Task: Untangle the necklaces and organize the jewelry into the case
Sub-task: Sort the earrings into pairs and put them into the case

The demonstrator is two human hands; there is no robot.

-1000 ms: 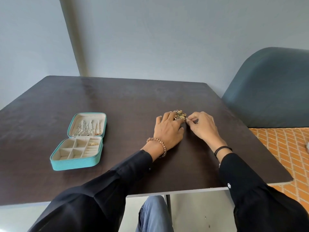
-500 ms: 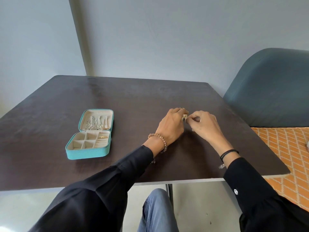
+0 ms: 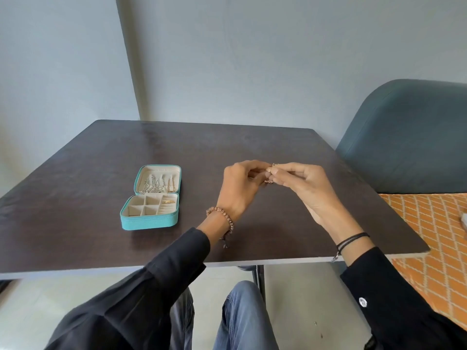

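While the dark table [image 3: 227, 147] filled most of the view, with a blue chair [image 3: 404, 137] at its right, the teal case [image 3: 149, 221] lay open on its left half, chains [image 3: 154, 184] in the lid and a gold piece [image 3: 168, 201] in a right-hand tray slot. Above the table's middle, the left hand [image 3: 240, 188] and right hand [image 3: 300, 185] met, each pinching a small gold tangle [image 3: 269, 169] between curled fingertips.
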